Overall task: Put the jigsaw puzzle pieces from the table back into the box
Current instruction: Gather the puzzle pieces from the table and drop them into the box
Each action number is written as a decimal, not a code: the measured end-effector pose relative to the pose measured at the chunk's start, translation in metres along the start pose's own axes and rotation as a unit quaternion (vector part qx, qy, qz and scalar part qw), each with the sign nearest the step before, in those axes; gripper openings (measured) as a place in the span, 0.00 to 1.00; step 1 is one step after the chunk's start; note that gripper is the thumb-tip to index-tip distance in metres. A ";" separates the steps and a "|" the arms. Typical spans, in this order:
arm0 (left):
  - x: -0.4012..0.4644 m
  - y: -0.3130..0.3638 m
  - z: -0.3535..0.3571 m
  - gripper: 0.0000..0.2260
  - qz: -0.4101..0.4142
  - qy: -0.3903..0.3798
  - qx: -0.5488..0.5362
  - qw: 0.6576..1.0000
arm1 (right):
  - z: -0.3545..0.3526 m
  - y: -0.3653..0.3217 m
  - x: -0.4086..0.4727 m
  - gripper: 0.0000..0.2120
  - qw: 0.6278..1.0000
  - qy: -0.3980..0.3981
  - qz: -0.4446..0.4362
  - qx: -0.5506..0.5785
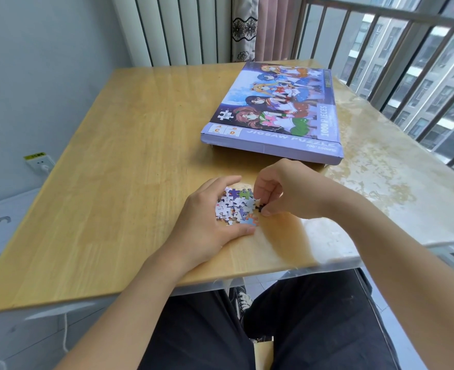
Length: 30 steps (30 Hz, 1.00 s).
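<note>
Hands (207, 209) cupped around puzzle pieces (235, 206)

A light wooden table (108, 161) stands in a corner of the room, its right part under a clear, stained plastic sheet (375, 166). To the left rises a plain pale blue-grey wall (39, 76) with a white socket (40, 163) low down. Behind the table stand white vertical slats (172, 28), a patterned curtain (243, 28) and a pink one (274, 25). On the right a dark metal railing (397, 49) fronts a window showing apartment blocks (439, 84) in daylight.
</note>
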<state>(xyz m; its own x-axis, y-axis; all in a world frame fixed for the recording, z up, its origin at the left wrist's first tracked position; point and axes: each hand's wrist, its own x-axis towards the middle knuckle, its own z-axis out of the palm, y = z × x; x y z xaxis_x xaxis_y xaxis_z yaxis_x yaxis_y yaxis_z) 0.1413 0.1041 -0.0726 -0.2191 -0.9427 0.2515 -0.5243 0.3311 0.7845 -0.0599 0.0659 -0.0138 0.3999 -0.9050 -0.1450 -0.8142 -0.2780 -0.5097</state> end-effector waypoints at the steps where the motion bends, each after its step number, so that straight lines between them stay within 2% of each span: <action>1: 0.000 0.000 0.000 0.38 0.001 0.002 0.002 1.000 | 0.001 0.000 -0.001 0.15 1.000 0.004 -0.003 0.000; 8: -0.002 0.004 -0.009 0.38 -0.008 0.003 0.012 1.000 | 0.005 0.000 -0.004 0.15 0.998 0.035 -0.041 0.028; 10: -0.003 0.001 -0.017 0.40 -0.008 -0.005 0.037 0.999 | 0.006 0.001 -0.002 0.15 0.991 0.046 -0.045 0.117; 13: -0.007 -0.006 -0.032 0.42 -0.025 -0.009 0.090 0.996 | 0.012 -0.002 0.007 0.13 0.957 0.029 -0.027 0.289; 15: -0.011 -0.008 -0.039 0.40 -0.047 -0.004 0.115 0.992 | 0.018 -0.005 0.014 0.13 0.947 0.024 -0.028 0.321; 17: -0.014 -0.008 -0.043 0.35 -0.062 0.008 0.126 0.990 | 0.020 -0.007 0.018 0.13 0.961 0.060 -0.042 0.268; 19: -0.018 -0.008 -0.043 0.27 -0.066 0.027 0.137 0.988 | 0.014 -0.009 0.015 0.21 0.990 0.079 -0.033 0.115; 21: -0.022 -0.006 -0.038 0.18 -0.066 0.058 0.145 0.986 | 0.007 -0.012 0.008 0.38 0.999 0.026 0.007 -0.037; 23: -0.026 -0.002 -0.032 0.11 -0.068 0.082 0.138 0.985 | 0.007 -0.018 0.005 0.49 0.992 -0.046 0.041 -0.106; 27: -0.025 0.002 -0.017 0.10 -0.071 0.087 0.063 0.992 | 0.017 -0.024 0.011 0.50 0.993 -0.060 0.020 -0.097; 30: -0.020 0.003 -0.013 0.10 -0.075 0.076 -0.011 0.994 | 0.016 -0.025 0.016 0.44 0.995 -0.042 -0.008 -0.086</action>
<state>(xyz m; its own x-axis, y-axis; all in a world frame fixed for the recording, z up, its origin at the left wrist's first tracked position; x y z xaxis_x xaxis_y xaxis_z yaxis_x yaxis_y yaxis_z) 0.1544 0.1240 -0.0680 -0.0113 -0.9773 0.2114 -0.5230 0.1860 0.8318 -0.0262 0.0634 -0.0174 0.4417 -0.8717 -0.2124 -0.8642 -0.3498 -0.3618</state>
